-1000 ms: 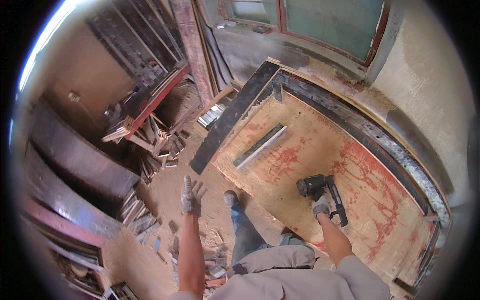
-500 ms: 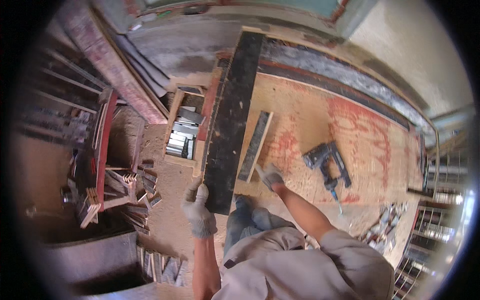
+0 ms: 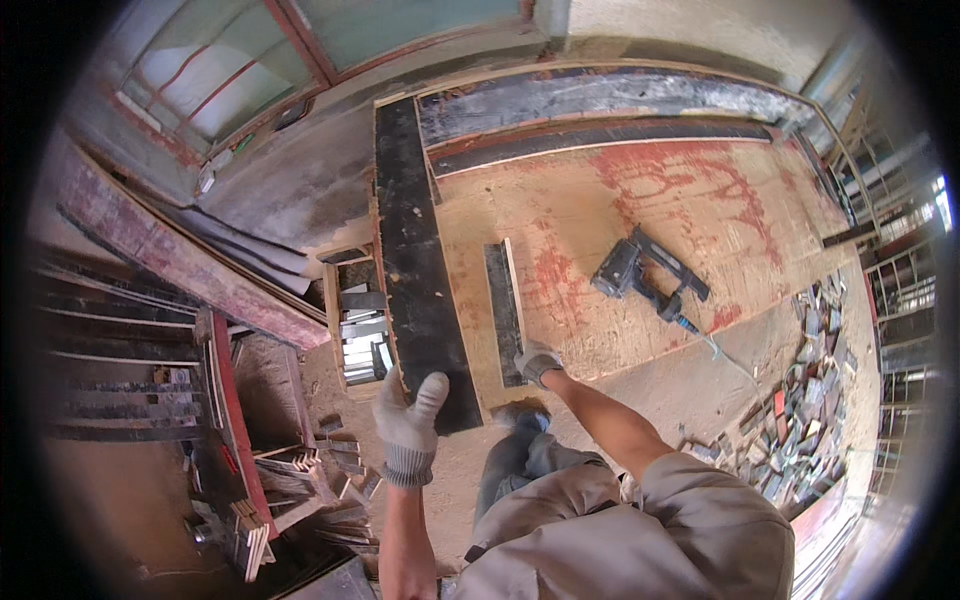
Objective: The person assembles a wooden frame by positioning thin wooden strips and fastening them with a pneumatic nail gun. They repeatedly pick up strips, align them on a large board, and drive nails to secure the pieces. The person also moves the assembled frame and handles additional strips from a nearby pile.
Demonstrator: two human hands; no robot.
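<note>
A long black-faced board [image 3: 415, 240] lies along the left side of the plywood sheet [image 3: 600, 220]. At its near left edge is my left hand [image 3: 410, 420] in a pale knitted glove, thumb spread over the board's face and away from the fingers. My right hand [image 3: 540, 364], also gloved, has its fingers closed on the near end of a short dark wooden strip [image 3: 504, 310]. The strip lies on the plywood, slightly apart from the long board. A nail gun [image 3: 650, 275] with an air hose rests on the plywood to the right of the strip.
A wooden box [image 3: 336, 315] of metallic-looking strips stands left of the long board. Scrap pieces [image 3: 800, 390] cover the floor at right. Far left are a red-edged rack [image 3: 235, 430] and leaning boards [image 3: 180, 250]. More dark boards [image 3: 610, 140] line the plywood's far edge.
The view has shifted. The short strip has turned nearly parallel to the long board, with my right hand at its near end. My left thumb has spread away from its fingers.
</note>
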